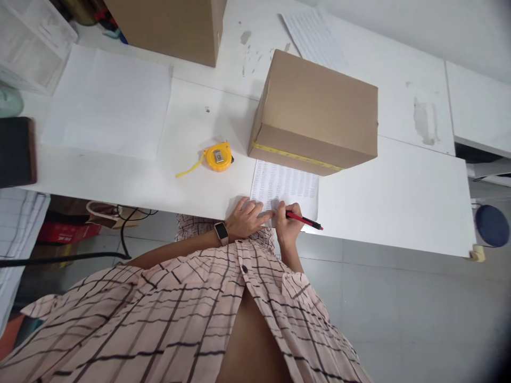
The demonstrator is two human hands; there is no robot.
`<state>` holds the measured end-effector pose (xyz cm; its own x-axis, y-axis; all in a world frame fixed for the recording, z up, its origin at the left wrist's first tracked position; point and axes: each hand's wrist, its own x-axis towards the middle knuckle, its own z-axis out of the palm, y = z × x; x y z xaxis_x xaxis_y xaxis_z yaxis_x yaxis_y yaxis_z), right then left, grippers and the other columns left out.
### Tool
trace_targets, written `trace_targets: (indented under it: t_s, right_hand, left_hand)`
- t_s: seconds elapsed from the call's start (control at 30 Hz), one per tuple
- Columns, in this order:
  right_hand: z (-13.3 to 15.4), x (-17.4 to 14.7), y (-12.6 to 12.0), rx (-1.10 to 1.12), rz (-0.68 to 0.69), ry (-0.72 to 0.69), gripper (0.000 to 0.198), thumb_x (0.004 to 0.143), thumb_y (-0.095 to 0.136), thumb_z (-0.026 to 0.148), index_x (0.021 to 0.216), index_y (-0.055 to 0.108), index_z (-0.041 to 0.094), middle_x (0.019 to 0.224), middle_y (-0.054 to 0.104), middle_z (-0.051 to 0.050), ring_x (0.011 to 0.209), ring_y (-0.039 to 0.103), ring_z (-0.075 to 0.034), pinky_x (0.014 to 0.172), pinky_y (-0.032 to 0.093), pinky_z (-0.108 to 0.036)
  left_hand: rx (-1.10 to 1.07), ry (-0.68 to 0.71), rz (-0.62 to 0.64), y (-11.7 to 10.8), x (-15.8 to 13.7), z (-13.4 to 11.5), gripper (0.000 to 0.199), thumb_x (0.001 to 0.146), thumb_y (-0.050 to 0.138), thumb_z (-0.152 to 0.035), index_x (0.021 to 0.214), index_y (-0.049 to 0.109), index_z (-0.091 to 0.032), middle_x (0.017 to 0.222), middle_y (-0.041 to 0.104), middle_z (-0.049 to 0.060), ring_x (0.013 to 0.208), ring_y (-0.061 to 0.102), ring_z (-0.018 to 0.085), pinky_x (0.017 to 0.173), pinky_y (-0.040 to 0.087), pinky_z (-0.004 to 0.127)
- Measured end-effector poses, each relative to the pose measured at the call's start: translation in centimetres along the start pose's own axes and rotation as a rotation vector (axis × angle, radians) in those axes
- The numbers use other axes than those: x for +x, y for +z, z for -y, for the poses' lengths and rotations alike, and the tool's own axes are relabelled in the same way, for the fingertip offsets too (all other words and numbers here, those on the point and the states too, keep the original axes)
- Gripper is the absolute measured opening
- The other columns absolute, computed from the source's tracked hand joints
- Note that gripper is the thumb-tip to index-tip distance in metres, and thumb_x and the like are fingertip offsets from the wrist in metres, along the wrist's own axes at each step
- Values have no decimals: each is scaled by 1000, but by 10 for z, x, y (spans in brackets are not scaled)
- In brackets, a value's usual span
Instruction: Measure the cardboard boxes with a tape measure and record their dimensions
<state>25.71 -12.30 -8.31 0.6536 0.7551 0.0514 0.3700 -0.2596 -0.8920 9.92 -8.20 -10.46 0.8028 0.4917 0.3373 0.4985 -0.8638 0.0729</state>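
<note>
Near the table's front edge lies a printed sheet (285, 183) with rows of small text; its far part is under a cardboard box (319, 103). A yellow tape strip (297, 155) runs along the box's near face. My right hand (288, 226) grips a red and black pen (305, 219), its writing end hidden by the fingers over the paper. My left hand (248, 219), with a watch on its wrist, rests with fingers spread on the sheet's near left corner. Left of the box sits a yellow tape measure (218, 157), its short end of tape sticking out.
A second cardboard box (171, 26) stands at the back left, with a blank white sheet (109, 103) in front of it. A dark phone-like object (16, 151) lies at the far left. Another printed sheet (315, 34) is behind the near box.
</note>
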Motion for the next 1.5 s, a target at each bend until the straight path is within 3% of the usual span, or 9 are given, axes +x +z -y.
trace_targets:
  t_s: [0.53,1.23,1.5]
  right_hand:
    - [-5,0,1,-38,-13,-27,40,92,56,47,66,38,24,55,37,8,53,38,-11,57,33,-27]
    - [-4,2,1,2,-14,-13,38,91,57,44,65,39,23,57,40,7,55,39,-10,57,34,-26]
    - [4,3,-7,104,-8,42,37,89,61,44,67,41,22,61,41,7,59,40,-10,59,35,-26]
  left_hand:
    - [-6,17,-73,0,0,0,49,102,39,-56,139,58,-30,122,66,11,108,57,28,103,38,51]
    - [-21,1,9,-1,0,0,48,101,42,-56,140,57,-32,125,65,11,109,57,28,105,38,51]
    - [48,36,-87,-3,2,1,48,102,41,-54,139,58,-29,118,67,12,104,58,28,101,38,51]
